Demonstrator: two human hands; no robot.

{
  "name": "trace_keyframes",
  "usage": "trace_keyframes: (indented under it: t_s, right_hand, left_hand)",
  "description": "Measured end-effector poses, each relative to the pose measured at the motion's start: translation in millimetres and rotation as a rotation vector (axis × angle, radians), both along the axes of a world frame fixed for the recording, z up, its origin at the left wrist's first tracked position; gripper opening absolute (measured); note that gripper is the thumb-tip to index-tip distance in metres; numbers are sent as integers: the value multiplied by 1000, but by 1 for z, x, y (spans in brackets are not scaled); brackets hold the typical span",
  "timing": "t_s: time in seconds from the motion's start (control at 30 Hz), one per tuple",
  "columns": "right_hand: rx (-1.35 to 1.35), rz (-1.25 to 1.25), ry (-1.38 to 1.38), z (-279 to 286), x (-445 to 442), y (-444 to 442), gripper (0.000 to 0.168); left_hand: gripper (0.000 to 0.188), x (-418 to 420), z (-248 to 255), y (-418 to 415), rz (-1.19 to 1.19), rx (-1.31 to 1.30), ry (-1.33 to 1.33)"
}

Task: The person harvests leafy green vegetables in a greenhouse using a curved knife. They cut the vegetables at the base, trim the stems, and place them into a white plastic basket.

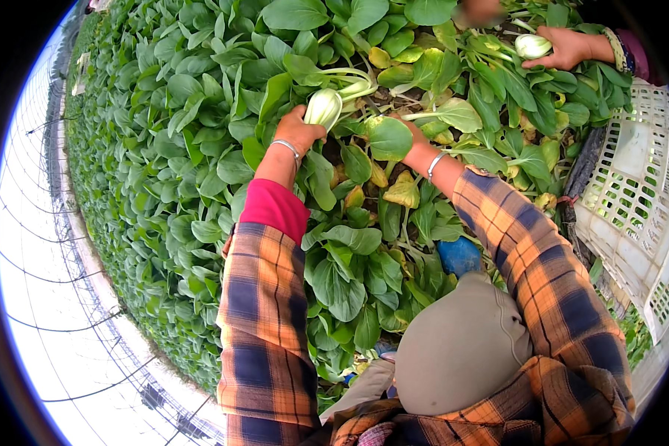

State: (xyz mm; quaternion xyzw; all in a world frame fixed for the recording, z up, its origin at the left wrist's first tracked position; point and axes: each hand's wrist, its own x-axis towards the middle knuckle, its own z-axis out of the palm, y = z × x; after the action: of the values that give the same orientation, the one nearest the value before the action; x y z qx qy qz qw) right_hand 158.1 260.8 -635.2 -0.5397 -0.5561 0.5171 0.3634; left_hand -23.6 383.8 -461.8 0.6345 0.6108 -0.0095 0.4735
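My left hand [298, 134] grips a head of bok choy [324, 108], its pale green base facing up. The stalks of that plant bend away to the right. Low among the plants, my right hand [417, 146] reaches in from the right, partly covered by a round yellow-speckled leaf [389, 138]. A thin dark edge lies just beyond its fingers; whether the hand holds it cannot be made out. Yellowed leaves [403, 189] and loose stalks lie around and below this hand.
Dense bok choy [200, 150] fills the left side. At upper right another person's hand [571, 47] holds a bok choy head [532, 46] above a leafy pile. A white slotted plastic crate [635, 145] stands at right. A blue rounded object [458, 256] sits by my knee [457, 345].
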Motion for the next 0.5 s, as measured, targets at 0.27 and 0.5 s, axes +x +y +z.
trace_keyframes:
  t_s: [0.27, 0.5]
  right_hand:
    - [-444, -20, 454, 24, 11, 19, 26]
    - [-670, 111, 177, 71, 10, 39, 37]
  left_hand:
    - [35, 4, 7, -6, -11, 24, -17]
    - [47, 8, 21, -23, 32, 35, -98]
